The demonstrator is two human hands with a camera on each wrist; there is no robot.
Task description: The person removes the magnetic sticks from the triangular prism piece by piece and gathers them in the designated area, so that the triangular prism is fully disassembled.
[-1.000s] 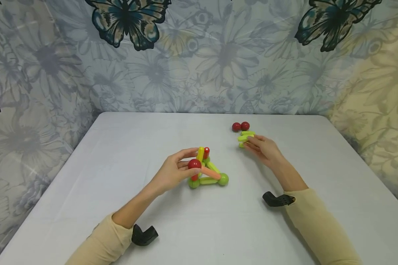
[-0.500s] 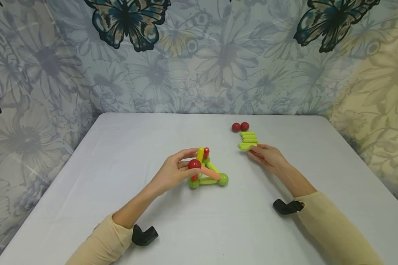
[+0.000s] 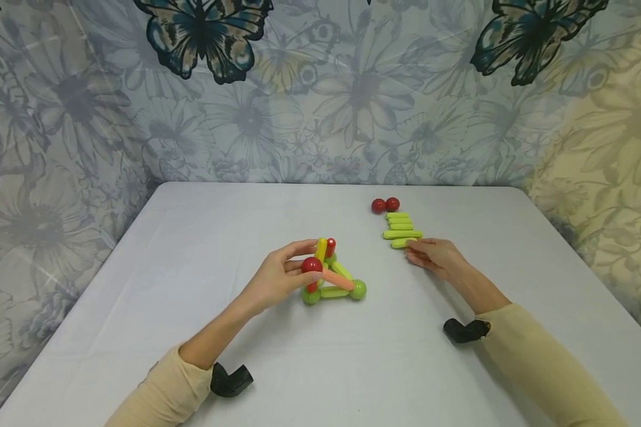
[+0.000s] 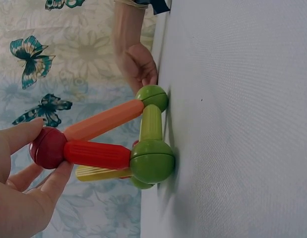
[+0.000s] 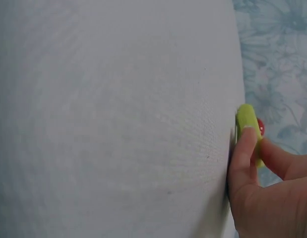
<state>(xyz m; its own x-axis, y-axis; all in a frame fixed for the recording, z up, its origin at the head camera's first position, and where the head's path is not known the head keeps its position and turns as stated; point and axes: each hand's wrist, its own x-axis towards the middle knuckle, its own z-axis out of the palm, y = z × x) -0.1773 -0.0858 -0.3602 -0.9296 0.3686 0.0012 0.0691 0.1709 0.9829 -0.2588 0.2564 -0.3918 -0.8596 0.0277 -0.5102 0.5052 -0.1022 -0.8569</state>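
Observation:
My left hand point(image 3: 279, 277) grips the red ball point(image 3: 311, 265) at the top of a frame of rods and balls. In the left wrist view, a red rod point(image 4: 97, 153) and an orange rod point(image 4: 104, 120) run from that ball point(image 4: 48, 148) to green balls point(image 4: 152, 161) low on the table. A yellow rod point(image 3: 321, 249) and another red rod point(image 3: 330, 247) stick up behind. My right hand point(image 3: 439, 257) pinches the right end of a light green rod point(image 3: 400, 243), the nearest of a row of such rods point(image 3: 400, 226); the right wrist view shows this rod point(image 5: 247, 117) between thumb and fingers.
Two red balls point(image 3: 386, 205) sit side by side beyond the row of rods. The white table point(image 3: 219, 213) meets a wall with flower-patterned cloth point(image 3: 363, 118) and butterfly figures point(image 3: 203, 35).
My right hand has moved nearer and a little right, from among the green rods to the near end of the row, where the rods now lie spread out. The left hand stays on the ball.

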